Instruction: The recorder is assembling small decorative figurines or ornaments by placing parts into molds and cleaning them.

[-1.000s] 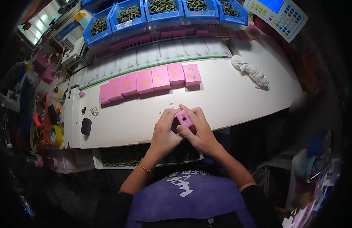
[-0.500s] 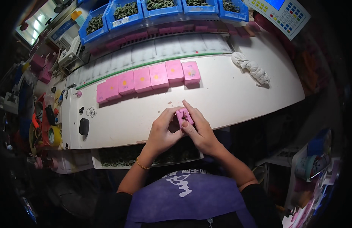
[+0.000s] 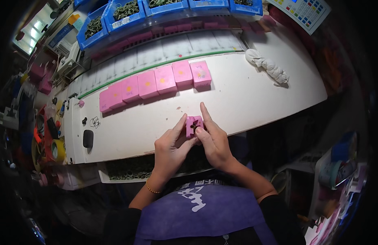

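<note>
Above the front edge of the white table [image 3: 233, 104], I hold a small pink rubber mold [image 3: 189, 127] between my hands. A dark hollow shows in its upper side, and the halves look slightly parted there. My left hand [image 3: 171, 143] grips the mold's left side, with its index finger pointing up along it and its thumb low. My right hand [image 3: 216, 143] holds the right side, its thumb pressed near the dark hollow and its index finger stretched upward. Beyond my hands stands a slanting row of several pink molds [image 3: 147, 84] with yellow marks.
Blue bins [image 3: 125, 25] of green ring-shaped pieces line the back. A twisted white cloth [image 3: 267, 66] lies at the right, below a keypad device [image 3: 305, 14]. At the left are a black oval object [image 3: 88, 139] and thin bands. A tray [image 3: 136, 168] of green rings sits under the front edge.
The mold has turned in my hands, and a gap now shows at its top. My left index finger has straightened upward. The whole view has shifted slightly.
</note>
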Action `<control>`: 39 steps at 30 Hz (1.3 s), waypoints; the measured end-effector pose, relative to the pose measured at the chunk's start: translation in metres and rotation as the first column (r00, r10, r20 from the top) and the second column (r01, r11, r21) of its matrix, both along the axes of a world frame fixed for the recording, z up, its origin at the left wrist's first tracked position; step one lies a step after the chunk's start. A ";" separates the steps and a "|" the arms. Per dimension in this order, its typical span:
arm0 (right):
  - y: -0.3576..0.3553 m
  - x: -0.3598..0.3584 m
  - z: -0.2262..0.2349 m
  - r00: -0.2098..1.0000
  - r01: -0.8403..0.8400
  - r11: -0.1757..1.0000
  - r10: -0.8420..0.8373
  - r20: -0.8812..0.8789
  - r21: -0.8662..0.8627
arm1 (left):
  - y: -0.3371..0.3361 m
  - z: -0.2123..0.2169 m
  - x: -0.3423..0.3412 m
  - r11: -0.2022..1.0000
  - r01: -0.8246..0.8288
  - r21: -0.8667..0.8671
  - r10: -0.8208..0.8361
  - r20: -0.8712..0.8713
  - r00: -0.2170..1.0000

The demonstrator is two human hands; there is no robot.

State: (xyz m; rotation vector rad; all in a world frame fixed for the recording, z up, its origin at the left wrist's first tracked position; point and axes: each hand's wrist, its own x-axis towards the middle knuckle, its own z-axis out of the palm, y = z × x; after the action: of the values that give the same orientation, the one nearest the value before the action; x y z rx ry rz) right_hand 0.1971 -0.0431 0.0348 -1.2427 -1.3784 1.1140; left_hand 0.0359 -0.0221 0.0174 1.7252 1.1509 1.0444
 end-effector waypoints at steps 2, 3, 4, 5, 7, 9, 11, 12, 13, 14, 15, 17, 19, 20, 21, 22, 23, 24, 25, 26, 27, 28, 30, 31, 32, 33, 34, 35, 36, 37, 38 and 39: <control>0.000 0.002 0.004 1.000 -0.008 0.999 0.007 -0.019 -0.050 | -0.001 0.016 -0.002 0.992 0.044 -0.115 -0.035 0.078 0.996; 0.001 0.003 0.005 0.999 -0.023 0.995 0.020 -0.036 -0.092 | 0.000 0.023 -0.005 0.972 0.089 -0.217 -0.055 0.160 0.986; 0.002 0.003 0.003 0.999 -0.023 0.995 0.020 -0.040 -0.094 | 0.003 0.022 -0.008 0.975 0.108 -0.195 -0.080 0.145 0.986; 0.002 0.003 0.001 0.998 -0.025 0.997 0.022 -0.055 -0.069 | 0.004 0.025 -0.006 0.975 0.107 -0.196 -0.080 0.141 0.987; 0.002 0.002 -0.001 0.997 -0.027 0.999 0.024 -0.072 -0.046 | 0.005 0.030 0.003 0.980 0.007 -0.200 0.003 0.046 0.999; 0.001 0.002 -0.002 0.998 -0.039 0.999 0.040 -0.044 0.016 | 0.001 0.028 0.009 0.995 -0.044 -0.086 0.039 -0.058 0.998; 0.001 0.001 0.000 0.998 -0.047 0.999 0.048 -0.032 0.011 | -0.001 0.025 0.014 0.996 -0.080 0.035 0.085 -0.156 0.984; 0.000 0.002 0.001 0.998 -0.056 0.998 0.056 -0.017 0.009 | -0.002 0.023 0.016 0.984 -0.089 0.153 0.121 -0.217 0.969; 0.000 0.002 0.000 0.998 -0.054 0.999 0.054 -0.019 0.007 | -0.002 0.022 0.017 0.959 -0.088 0.268 0.163 -0.273 0.948; 0.001 0.003 -0.001 0.999 -0.051 0.998 0.051 -0.003 0.030 | -0.002 0.022 0.018 0.960 -0.086 0.266 0.161 -0.276 0.948; 0.002 0.003 -0.003 0.999 -0.048 0.997 0.047 0.014 0.055 | 0.001 0.022 0.019 0.952 -0.073 0.296 0.165 -0.298 0.940; 0.003 0.003 -0.004 0.998 -0.056 0.997 0.058 -0.038 0.046 | 0.003 0.020 0.021 0.945 -0.058 0.323 0.168 -0.324 0.931; 0.004 0.001 -0.004 0.994 -0.066 0.997 0.070 -0.086 0.044 | 0.006 0.019 0.019 0.921 -0.049 0.386 0.183 -0.318 0.930; 0.004 0.001 -0.006 0.991 -0.070 0.996 0.075 -0.106 0.050 | 0.006 0.018 0.019 0.921 -0.047 0.387 0.182 -0.319 0.930; 0.003 0.000 -0.009 0.988 -0.075 0.996 0.081 -0.129 0.055 | 0.007 0.015 0.019 0.923 -0.066 0.379 0.183 -0.281 0.942; 0.002 -0.001 -0.012 0.988 -0.074 0.996 0.080 -0.132 0.055 | 0.008 0.013 0.019 0.925 -0.084 0.371 0.184 -0.243 0.952; 0.001 -0.003 -0.016 0.971 -0.064 0.996 0.076 -0.228 0.062 | 0.008 0.012 0.019 0.925 -0.082 0.371 0.184 -0.246 0.952; -0.001 -0.004 -0.019 0.944 -0.054 0.996 0.073 -0.322 0.068 | 0.008 0.011 0.019 0.932 -0.085 0.351 0.171 -0.220 0.960; -0.002 -0.005 -0.021 0.943 -0.054 0.996 0.073 -0.324 0.067 | 0.008 0.010 0.018 0.939 -0.087 0.331 0.158 -0.193 0.968; -0.003 -0.006 -0.022 0.929 -0.043 0.997 0.064 -0.364 0.065 | 0.008 0.010 0.017 0.939 -0.086 0.332 0.158 -0.195 0.968; -0.004 -0.006 -0.023 0.914 -0.032 0.998 0.054 -0.401 0.062 | 0.007 0.009 0.015 0.954 -0.086 0.288 0.139 -0.170 0.976; -0.004 -0.005 -0.026 0.914 -0.029 0.998 0.052 -0.402 0.062 | 0.007 0.009 0.013 0.966 -0.082 0.245 0.120 -0.144 0.982; -0.002 -0.003 -0.029 0.795 0.040 0.999 -0.048 -0.604 -0.028 | 0.012 0.003 0.002 0.987 -0.154 0.052 0.153 0.027 0.988; 0.000 0.000 -0.023 0.694 0.080 0.988 -0.152 -0.703 -0.134 | 0.015 -0.001 -0.004 0.970 -0.190 -0.152 0.217 0.186 0.958; 0.000 0.006 -0.021 0.829 0.077 0.992 -0.119 -0.547 -0.100 | 0.013 -0.002 -0.008 0.970 -0.132 -0.204 0.179 0.236 0.955; -0.001 0.014 -0.021 0.928 0.058 0.996 -0.079 -0.364 -0.070 | 0.013 -0.003 -0.008 0.969 -0.139 -0.204 0.186 0.236 0.954; 0.002 0.018 -0.018 0.926 0.043 0.996 -0.068 -0.372 -0.076 | 0.008 -0.003 -0.010 0.977 -0.147 -0.157 0.178 0.207 0.962; 0.010 0.022 -0.014 0.942 0.184 0.956 -0.237 0.236 0.228 | 0.003 -0.003 -0.013 0.982 -0.153 -0.109 0.171 0.177 0.969; 0.016 0.030 -0.008 0.542 0.105 0.831 -0.509 0.669 0.546 | 0.005 0.000 -0.011 0.981 -0.104 -0.162 0.143 0.249 0.958; 0.018 0.034 -0.008 0.537 0.106 0.830 -0.511 0.671 0.547 | 0.006 0.002 -0.009 0.982 -0.100 -0.162 0.139 0.253 0.958; 0.020 0.036 -0.011 0.730 0.007 0.891 -0.315 0.607 0.454 | 0.006 0.004 -0.007 0.990 -0.052 -0.131 0.083 0.243 0.967; 0.020 0.039 -0.013 0.863 -0.110 0.921 -0.098 0.496 0.374 | 0.006 0.007 -0.004 0.995 0.003 -0.101 0.021 0.232 0.972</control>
State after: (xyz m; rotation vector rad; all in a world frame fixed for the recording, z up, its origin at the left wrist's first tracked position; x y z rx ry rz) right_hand 0.2366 -0.0231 0.0217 -1.2749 -1.8911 0.4721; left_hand 0.0317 -0.0158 0.0244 1.4759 1.0437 1.1409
